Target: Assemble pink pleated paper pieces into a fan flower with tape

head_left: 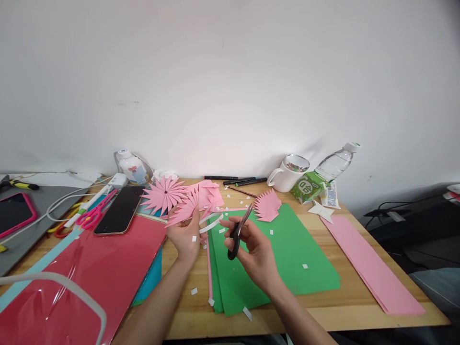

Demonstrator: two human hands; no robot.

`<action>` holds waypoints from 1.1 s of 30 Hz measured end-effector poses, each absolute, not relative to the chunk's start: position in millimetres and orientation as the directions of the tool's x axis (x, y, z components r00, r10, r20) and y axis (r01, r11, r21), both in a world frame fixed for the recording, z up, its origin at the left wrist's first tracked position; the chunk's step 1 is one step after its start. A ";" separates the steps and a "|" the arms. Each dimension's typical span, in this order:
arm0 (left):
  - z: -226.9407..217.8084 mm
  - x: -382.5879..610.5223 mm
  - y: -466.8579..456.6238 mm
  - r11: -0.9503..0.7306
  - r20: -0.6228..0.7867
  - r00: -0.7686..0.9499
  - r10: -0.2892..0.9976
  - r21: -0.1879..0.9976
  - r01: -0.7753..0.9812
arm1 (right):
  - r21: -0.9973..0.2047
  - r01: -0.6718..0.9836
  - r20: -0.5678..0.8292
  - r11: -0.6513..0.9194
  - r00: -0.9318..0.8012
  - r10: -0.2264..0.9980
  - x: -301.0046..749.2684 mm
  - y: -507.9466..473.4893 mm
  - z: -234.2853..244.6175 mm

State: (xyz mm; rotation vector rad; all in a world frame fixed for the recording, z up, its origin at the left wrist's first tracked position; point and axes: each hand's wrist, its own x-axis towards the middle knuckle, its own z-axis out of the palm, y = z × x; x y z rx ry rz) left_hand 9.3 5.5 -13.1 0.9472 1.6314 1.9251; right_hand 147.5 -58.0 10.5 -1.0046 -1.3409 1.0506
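Observation:
My left hand (185, 235) is closed on a pink folded-paper fan (185, 211) with pointed tips. A white strip (212, 223) curves out beside its fingers toward my right hand; I cannot tell which hand grips it. Black-handled scissors (235, 237) are in my right hand (257, 251), blades pointing up. A round pink paper pinwheel (166, 191) lies just behind the left hand, next to more pink paper (208, 192). Another spiky pink fan (267, 206) rests at the back of the green paper sheets (283, 254).
Small white paper scraps (194, 291) are scattered about. Left are a red sheet pack (97, 273), a phone (120, 211), pink scissors (95, 211) and a white bottle (132, 166). Markers (247, 181), a mug (289, 173), a water bottle (336, 163) and pink strips (373, 268) stand or lie behind and right.

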 end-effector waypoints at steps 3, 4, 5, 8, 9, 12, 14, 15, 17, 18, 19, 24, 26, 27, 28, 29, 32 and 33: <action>-14.1 9.0 6.5 -0.214 0.223 -0.673 0.705 0.972 0.098 | -0.939 0.068 0.334 0.336 -0.035 0.942 150.0 -60.8 13.1; -14.2 9.2 6.5 -0.217 0.224 -0.679 0.699 0.971 0.097 | -0.925 0.126 0.360 0.360 -0.018 0.933 152.5 -60.6 13.1; -13.9 9.5 6.2 -0.221 0.226 -0.686 0.692 0.971 0.097 | -0.905 0.198 0.385 0.376 0.009 0.923 155.7 -59.6 12.9; -10.4 10.1 4.2 -0.206 0.204 -0.700 0.684 0.975 0.083 | -0.825 0.435 0.438 0.360 0.093 0.894 168.0 -54.6 10.7; -8.1 10.3 3.2 -0.186 0.182 -0.699 0.691 0.980 0.071 | -0.804 0.493 0.429 0.333 0.093 0.898 172.0 -53.1 9.9; 0.4 10.5 0.1 -0.104 0.088 -0.690 0.718 0.994 0.018 | -0.770 0.597 0.274 0.225 -0.008 0.962 179.0 -52.4 8.6; 4.8 10.7 -1.4 -0.080 0.048 -0.694 0.718 0.997 -0.015 | -0.767 0.618 0.148 0.173 -0.093 0.985 178.0 -54.3 9.1; 5.8 10.8 -1.9 -0.079 0.045 -0.691 0.722 0.997 -0.017 | -0.769 0.619 0.103 0.158 -0.124 0.987 176.1 -55.3 9.9; 5.6 11.1 -2.2 -0.097 0.075 -0.687 0.723 0.995 0.006 | -0.774 0.616 0.057 0.145 -0.161 0.985 170.6 -56.4 12.2; 4.8 11.3 -2.2 -0.112 0.098 -0.685 0.722 0.993 0.024 | -0.773 0.618 0.046 0.142 -0.169 0.985 167.7 -56.2 13.6; 3.8 11.5 -2.0 -0.129 0.122 -0.687 0.717 0.991 0.041 | -0.770 0.622 0.038 0.139 -0.173 0.984 165.1 -55.5 15.1; 2.9 13.6 -2.1 -0.193 0.186 -0.693 0.696 0.979 0.068 | -0.769 0.622 0.030 0.147 -0.196 0.980 160.2 -51.7 19.0; 4.3 14.3 -2.9 -0.193 0.179 -0.685 0.706 0.980 0.057 | -0.761 0.632 0.028 0.150 -0.199 0.980 160.8 -51.7 19.1; 4.9 14.5 -3.3 -0.189 0.171 -0.679 0.714 0.981 0.049 | -0.750 0.645 0.021 0.145 -0.196 0.980 161.1 -52.0 19.3; 5.4 14.6 -3.8 -0.184 0.163 -0.671 0.723 0.982 0.041 | -0.738 0.660 0.014 0.139 -0.191 0.981 161.3 -52.3 19.5; 5.7 14.7 -4.2 -0.179 0.157 -0.665 0.730 0.983 0.035 | -0.726 0.675 0.009 0.132 -0.183 0.983 161.3 -52.6 19.9; 4.9 14.3 -4.6 -0.180 0.162 -0.664 0.730 0.983 0.042 | -0.702 0.702 0.017 0.120 -0.152 0.988 160.5 -53.0 21.0; 4.1 14.0 -4.3 -0.182 0.168 -0.668 0.725 0.982 0.049 | -0.691 0.713 0.027 0.119 -0.139 0.990 160.2 -52.9 21.1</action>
